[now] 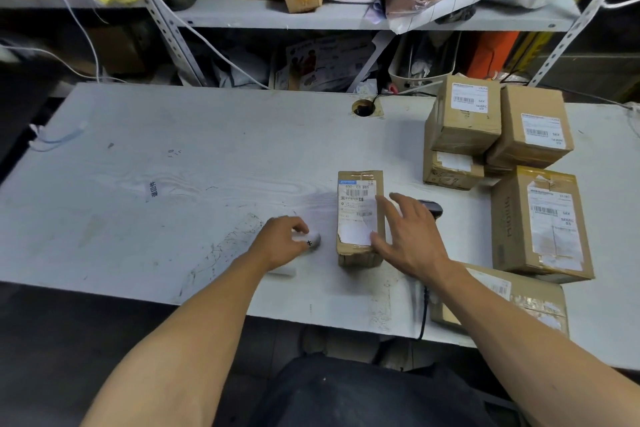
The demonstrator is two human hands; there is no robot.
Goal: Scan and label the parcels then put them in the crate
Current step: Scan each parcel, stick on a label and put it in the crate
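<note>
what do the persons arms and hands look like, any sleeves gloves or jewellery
Both forearms are bare right up to where they leave the picture, so no sleeves show. The left hand and right hand wear no gloves, and no watch, bracelet or ring is visible on wrists or fingers.

Small parcel (360,215) label reads "530- C3 885"; rear box (464,114) label shows "MX".

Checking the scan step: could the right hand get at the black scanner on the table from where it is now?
Probably yes. The right hand is open and empty, and the scanner lies just behind its fingers with nothing between; the small parcel sits to the left, off that path.
</note>
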